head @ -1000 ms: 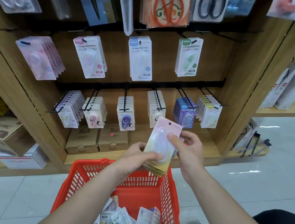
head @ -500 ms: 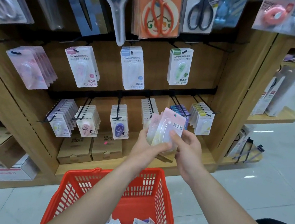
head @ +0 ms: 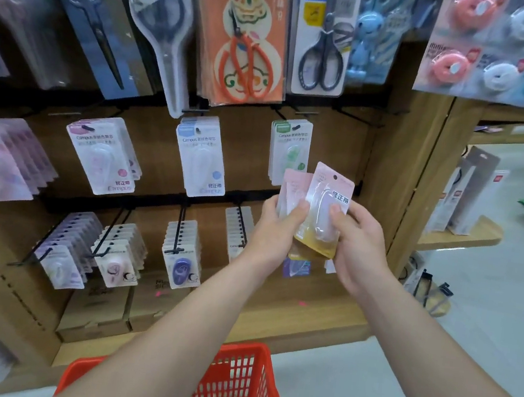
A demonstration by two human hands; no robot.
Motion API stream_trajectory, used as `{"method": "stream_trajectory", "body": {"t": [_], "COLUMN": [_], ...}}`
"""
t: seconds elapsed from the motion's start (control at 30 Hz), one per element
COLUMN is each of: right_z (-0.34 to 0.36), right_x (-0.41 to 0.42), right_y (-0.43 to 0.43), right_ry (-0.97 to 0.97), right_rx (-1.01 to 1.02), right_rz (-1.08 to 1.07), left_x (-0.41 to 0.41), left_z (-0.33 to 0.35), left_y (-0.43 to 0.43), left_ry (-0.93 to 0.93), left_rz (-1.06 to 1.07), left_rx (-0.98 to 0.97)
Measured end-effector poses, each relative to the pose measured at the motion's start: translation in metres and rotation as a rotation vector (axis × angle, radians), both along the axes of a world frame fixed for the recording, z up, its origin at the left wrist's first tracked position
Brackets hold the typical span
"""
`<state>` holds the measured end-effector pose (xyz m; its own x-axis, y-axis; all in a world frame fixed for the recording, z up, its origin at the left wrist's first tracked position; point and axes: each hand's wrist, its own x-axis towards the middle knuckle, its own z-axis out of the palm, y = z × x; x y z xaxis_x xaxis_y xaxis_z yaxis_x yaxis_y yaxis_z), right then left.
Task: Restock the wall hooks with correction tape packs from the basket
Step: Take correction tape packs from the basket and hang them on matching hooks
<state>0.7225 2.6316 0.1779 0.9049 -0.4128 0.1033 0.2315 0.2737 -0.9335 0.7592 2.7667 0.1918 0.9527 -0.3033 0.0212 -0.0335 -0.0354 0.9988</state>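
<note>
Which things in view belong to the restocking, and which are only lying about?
For the job: correction tape packs, held by left hand and right hand; wall hooks; red basket.
Only lying about: scissors packs; cardboard boxes.

A fan of held packs (head: 321,212) sits mid-scene, before a hook wall (head: 336,148). The left hand (head: 274,233) grips its left edge, the right hand (head: 360,246) its right. Behind and left of it hang two rows of tape packs (head: 201,158); above it, scissors (head: 323,50). Below it stands a basket (head: 231,382); lower left, boxes (head: 94,313); to its right, a side shelf (head: 467,236).
</note>
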Motion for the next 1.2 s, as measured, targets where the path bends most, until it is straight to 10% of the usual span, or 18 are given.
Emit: {"method": "stream_trajectory", "body": {"t": [1.2], "right_z": [0.053], "right_x": [0.099], "right_y": [-0.099], "right_ry": [0.113], "right_rx": [-0.246], "right_rz": [-0.432], "left_x": [0.068], "left_z": [0.020], "left_y": [-0.030], "left_ry": [-0.133], "left_rz": [0.140], "left_rx": [-0.014]}}
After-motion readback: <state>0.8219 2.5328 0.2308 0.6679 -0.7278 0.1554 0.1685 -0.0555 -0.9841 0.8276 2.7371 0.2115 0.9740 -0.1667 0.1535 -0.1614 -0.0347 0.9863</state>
